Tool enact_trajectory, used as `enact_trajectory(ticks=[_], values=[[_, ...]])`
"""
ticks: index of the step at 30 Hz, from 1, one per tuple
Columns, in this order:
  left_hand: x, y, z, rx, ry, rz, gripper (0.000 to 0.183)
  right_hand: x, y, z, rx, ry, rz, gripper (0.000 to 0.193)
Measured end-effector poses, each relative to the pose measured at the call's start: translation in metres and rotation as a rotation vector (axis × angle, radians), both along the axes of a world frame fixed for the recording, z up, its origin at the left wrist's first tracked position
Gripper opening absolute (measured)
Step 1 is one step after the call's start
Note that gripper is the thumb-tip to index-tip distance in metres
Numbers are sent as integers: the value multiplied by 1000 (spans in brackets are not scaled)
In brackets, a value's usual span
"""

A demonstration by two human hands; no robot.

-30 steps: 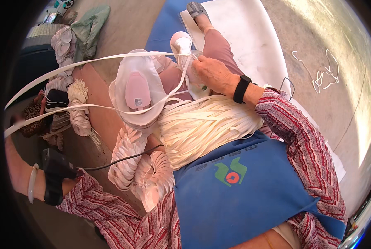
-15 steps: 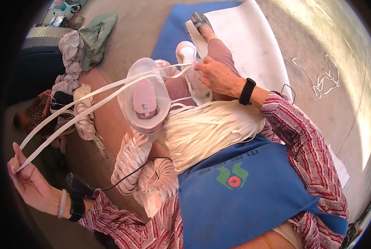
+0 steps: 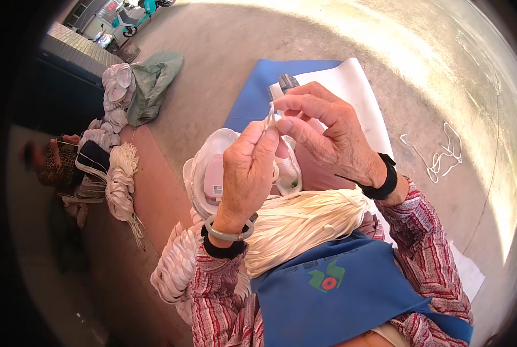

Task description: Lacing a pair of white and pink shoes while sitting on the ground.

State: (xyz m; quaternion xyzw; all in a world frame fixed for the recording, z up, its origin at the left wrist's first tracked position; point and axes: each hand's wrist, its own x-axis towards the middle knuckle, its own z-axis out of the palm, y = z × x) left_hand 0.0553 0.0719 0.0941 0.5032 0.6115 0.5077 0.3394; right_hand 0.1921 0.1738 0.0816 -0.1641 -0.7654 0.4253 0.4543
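My left hand (image 3: 249, 170) is closed in a pinch on a white shoelace (image 3: 271, 113), held up in front of me. At the same spot my right hand (image 3: 336, 139) has its thumb and index finger on the lace's upper end, its other fingers curled. Below and behind the hands is a stack of white and pink shoe uppers (image 3: 214, 176), partly hidden by my left hand. A pale mesh shoe upper (image 3: 290, 173) shows beneath my right hand. Across my lap lies a thick bundle of cream laces (image 3: 304, 225), on a blue apron (image 3: 351, 289).
Stacked white uppers (image 3: 174, 266) stand beside my left forearm. Further left are a hanging lace bundle (image 3: 119, 185), a green sack (image 3: 154, 87) and another person (image 3: 56, 159). A blue and white sheet (image 3: 351, 98) lies ahead; a loose lace (image 3: 443, 156) is on the floor at right.
My left hand has come from the far left, where it stretched the lace out, to meet my right hand. Both hands are now raised together over the uppers.
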Motion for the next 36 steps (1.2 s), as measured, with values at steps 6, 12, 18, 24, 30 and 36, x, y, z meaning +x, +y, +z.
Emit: enact_trajectory(ticks=[6, 12, 18, 24, 30, 36], values=[[6, 9, -14, 113, 47, -1, 25, -6, 2, -11, -23, -79, 77, 17], [2, 4, -26, -20, -546, -45, 27, -5, 3, -19, -267, -37, 257, 17], [-4, -1, -38, -44, -667, -29, 30, -13, -3, -32, -430, -34, 233, 16], [-55, -29, -39, 41, -617, 121, 22, 12, 10, -78, -160, -510, 268, 20], [-111, -91, -6, 220, -432, 379, 25, 20, -21, -160, 394, -829, 548, 26], [-194, -173, 29, 379, -336, 395, 27, 25, -27, -185, 737, -1110, 635, 13]])
